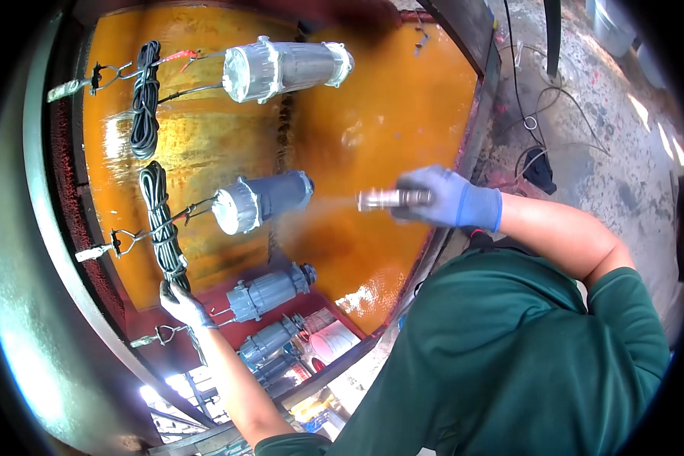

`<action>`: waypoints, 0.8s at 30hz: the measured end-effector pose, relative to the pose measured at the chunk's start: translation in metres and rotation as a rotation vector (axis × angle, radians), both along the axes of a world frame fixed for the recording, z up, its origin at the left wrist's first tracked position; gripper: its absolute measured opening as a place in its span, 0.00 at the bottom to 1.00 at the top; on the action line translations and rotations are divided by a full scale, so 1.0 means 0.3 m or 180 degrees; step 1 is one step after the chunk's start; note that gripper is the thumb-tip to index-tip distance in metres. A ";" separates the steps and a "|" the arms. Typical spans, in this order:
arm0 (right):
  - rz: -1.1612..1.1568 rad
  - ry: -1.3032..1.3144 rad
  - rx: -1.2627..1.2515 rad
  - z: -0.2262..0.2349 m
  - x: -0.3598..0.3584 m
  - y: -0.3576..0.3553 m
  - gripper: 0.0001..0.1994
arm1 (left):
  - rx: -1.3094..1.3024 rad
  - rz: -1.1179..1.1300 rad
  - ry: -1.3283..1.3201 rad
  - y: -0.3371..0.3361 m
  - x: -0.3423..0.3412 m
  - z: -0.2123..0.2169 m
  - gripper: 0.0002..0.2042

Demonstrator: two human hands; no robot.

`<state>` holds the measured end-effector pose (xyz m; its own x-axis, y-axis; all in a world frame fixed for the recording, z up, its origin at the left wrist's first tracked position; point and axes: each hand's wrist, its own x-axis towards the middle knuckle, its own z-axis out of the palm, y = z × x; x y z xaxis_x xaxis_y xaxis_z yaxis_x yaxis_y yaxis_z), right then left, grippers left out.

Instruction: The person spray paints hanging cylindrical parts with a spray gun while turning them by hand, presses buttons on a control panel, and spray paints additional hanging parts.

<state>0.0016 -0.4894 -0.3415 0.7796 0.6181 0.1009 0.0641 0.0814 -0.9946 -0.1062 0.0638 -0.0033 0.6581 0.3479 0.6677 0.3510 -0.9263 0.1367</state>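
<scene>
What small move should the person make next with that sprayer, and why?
Probably sweep the spray gun in the right hand slowly along the body of the middle motor. The mist points that way, and most of that body looks darker than its bright left end and the pale upper motor, so it likely needs more coating.

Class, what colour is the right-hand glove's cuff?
Blue; the cuff shows best in the head view.
</scene>
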 end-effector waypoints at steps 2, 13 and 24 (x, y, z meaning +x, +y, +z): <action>-0.0508 0.0762 0.0490 -0.014 0.013 0.015 0.13 | -0.0197 -0.0091 -0.0131 -0.022 0.018 -0.015 0.24; -0.0439 0.0649 -0.0355 -0.095 0.010 0.001 0.14 | -0.0011 0.0037 -0.0078 0.002 0.022 -0.016 0.23; -0.0097 0.0372 -0.0460 -0.139 0.012 0.040 0.15 | 0.0005 -0.0027 -0.0193 0.055 0.021 -0.022 0.22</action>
<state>0.0052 -0.4776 -0.3830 0.7995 0.5954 -0.0797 -0.0524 -0.0630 -0.9966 -0.0998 0.0804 -0.0100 0.6193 0.3415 0.7070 0.3343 -0.9295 0.1561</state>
